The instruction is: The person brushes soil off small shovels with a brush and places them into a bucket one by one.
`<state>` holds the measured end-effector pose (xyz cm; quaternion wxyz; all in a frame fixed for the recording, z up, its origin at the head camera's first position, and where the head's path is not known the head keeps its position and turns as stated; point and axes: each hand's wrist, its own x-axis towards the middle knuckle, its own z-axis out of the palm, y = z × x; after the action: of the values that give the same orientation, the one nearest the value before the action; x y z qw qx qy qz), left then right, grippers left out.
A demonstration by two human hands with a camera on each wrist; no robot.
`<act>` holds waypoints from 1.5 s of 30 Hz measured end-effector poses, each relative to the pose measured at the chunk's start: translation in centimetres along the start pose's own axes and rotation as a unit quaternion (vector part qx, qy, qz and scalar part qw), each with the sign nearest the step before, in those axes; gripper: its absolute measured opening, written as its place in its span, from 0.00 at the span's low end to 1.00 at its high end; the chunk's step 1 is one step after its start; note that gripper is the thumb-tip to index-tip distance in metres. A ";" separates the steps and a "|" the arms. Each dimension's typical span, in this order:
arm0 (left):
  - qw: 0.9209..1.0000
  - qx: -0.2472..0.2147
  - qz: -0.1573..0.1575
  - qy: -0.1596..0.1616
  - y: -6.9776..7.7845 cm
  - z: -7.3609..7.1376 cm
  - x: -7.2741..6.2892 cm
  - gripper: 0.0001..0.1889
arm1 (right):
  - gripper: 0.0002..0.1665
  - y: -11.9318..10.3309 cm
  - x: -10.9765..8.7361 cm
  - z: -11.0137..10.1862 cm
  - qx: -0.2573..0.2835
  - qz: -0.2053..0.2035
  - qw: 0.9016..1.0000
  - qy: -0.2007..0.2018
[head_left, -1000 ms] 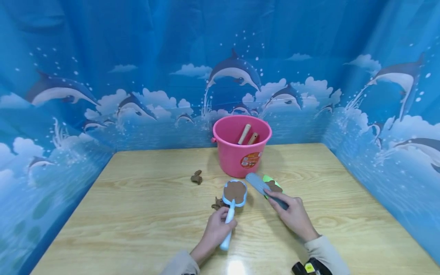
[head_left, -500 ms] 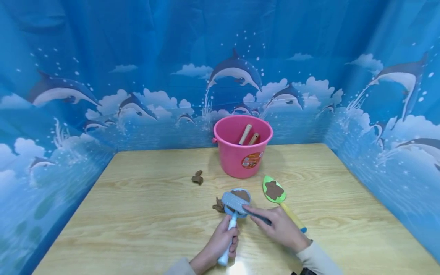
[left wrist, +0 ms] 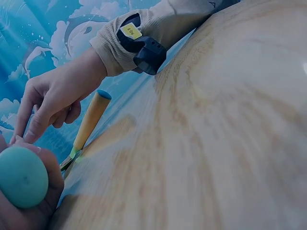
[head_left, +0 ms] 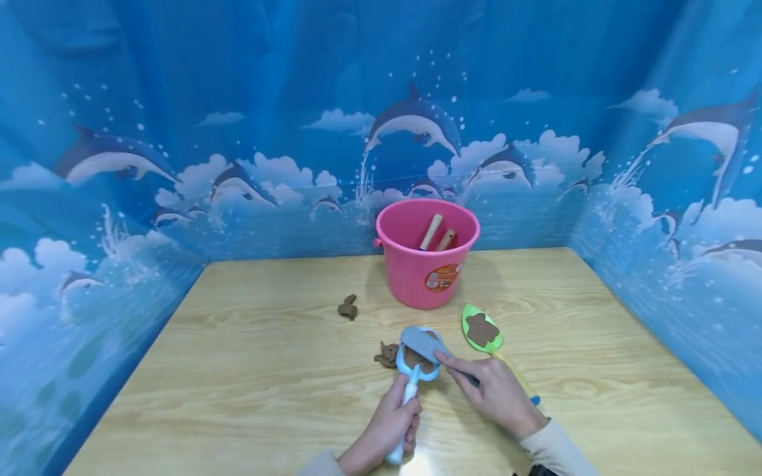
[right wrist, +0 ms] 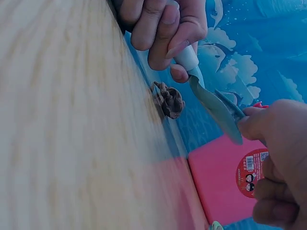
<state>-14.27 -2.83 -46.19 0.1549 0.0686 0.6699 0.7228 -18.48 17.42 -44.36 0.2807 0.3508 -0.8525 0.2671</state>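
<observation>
Left grip [head_left: 389, 423] clasping a blue scoop [head_left: 410, 391] with clay-like filling [head_left: 419, 359], right grip [head_left: 493, 393] pinching a stippled spatula [head_left: 419, 342]; pink bucket [head_left: 407, 274] containing two handles [head_left: 431, 231]

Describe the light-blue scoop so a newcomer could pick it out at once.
Start at the pink bucket on the table. Nearer the person, the left hand grips the light-blue scoop. Its rounded head, holding brown material, sets it apart from the green leaf-shaped shovel and flat gray-blue tool.
</observation>
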 end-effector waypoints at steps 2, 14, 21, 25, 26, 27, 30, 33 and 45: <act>1.000 0.003 0.003 -0.001 0.1 0.1 0.1 0.05 | 0.19 0.2 0.1 -0.1 -0.011 0.009 1.000 0.005; 0.999 0.025 0.024 -0.004 -0.2 0.1 -0.3 0.06 | 0.22 0.2 0.4 -0.4 0.069 -0.027 0.997 0.010; 0.997 0.063 0.031 0.010 -0.3 0.3 -0.2 0.05 | 0.18 -0.1 0.2 0.1 0.016 -0.032 0.999 0.011; 0.996 0.077 0.031 0.015 -0.2 0.4 -0.1 0.05 | 0.19 -0.1 0.2 0.2 -0.017 -0.007 0.999 0.028; 0.996 0.077 0.031 0.014 -0.2 0.4 -0.1 0.06 | 0.19 -0.1 0.2 0.2 -0.019 -0.001 0.999 0.030; 0.996 0.077 0.032 0.013 -0.2 0.4 -0.1 0.06 | 0.19 -0.1 0.3 0.2 -0.021 0.002 0.999 0.031; 0.996 0.078 0.036 0.011 -0.1 0.4 -0.1 0.06 | 0.19 0.0 0.4 0.0 -0.029 0.006 0.999 0.040; 0.996 0.080 0.040 0.007 -0.1 0.4 -0.2 0.05 | 0.19 0.4 0.5 -0.4 -0.046 0.026 0.996 0.073; 0.995 0.092 0.034 0.011 -0.3 0.0 -0.3 0.05 | 0.19 0.1 0.2 0.1 0.044 -0.037 0.998 0.004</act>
<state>-13.89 -2.88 -46.47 0.1158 0.0972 0.7326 0.6636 -18.68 17.31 -44.29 0.2786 0.3930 -0.8252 0.2950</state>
